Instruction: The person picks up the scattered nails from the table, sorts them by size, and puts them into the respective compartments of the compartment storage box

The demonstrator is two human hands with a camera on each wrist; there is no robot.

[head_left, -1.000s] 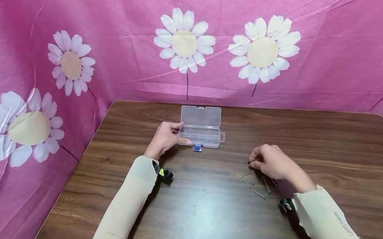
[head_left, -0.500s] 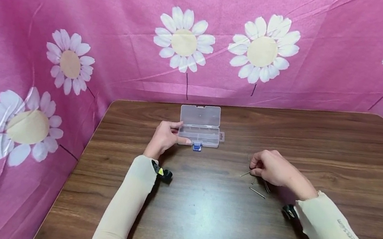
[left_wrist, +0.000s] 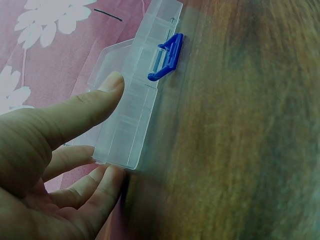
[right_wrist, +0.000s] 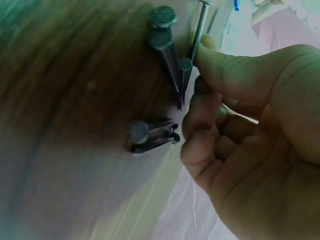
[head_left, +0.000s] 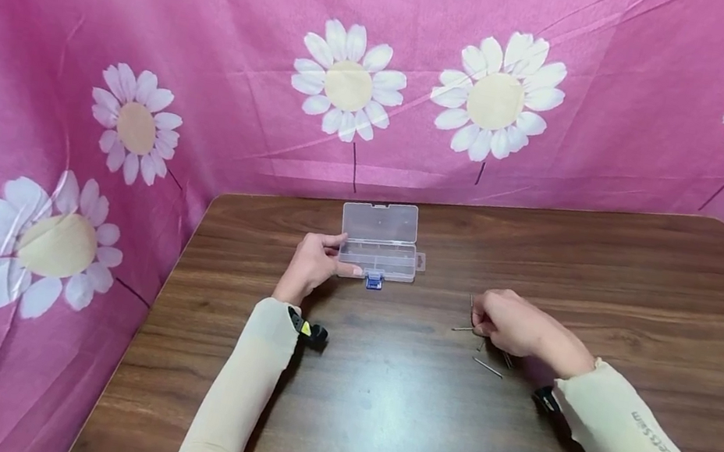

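My left hand [head_left: 312, 264] holds the left end of a clear plastic compartment box [head_left: 391, 264], thumb along its front and fingers at the end wall. The box's lid [head_left: 380, 224] stands raised at the back. A blue latch [left_wrist: 170, 59] hangs at the front. To the right, my right hand [head_left: 512, 322] is down at a small group of nails, its thumb and forefinger pinching one nail [right_wrist: 199, 27]. Other nails [right_wrist: 162, 39] lie beside and below the curled fingers, partly hidden by the hand in the head view. One loose nail [head_left: 487, 367] lies nearest me.
The brown wooden table [head_left: 389, 412] carries everything, with its far edge just behind the box. A pink cloth [head_left: 242, 41] with white daisies hangs behind and to the left. Dark cameras sit on both wrists, over pale sleeves [head_left: 647, 445].
My right hand has shifted slightly toward me among the nails, and the nail at its fingertips has turned more level. The left hand and the box have stayed in place.
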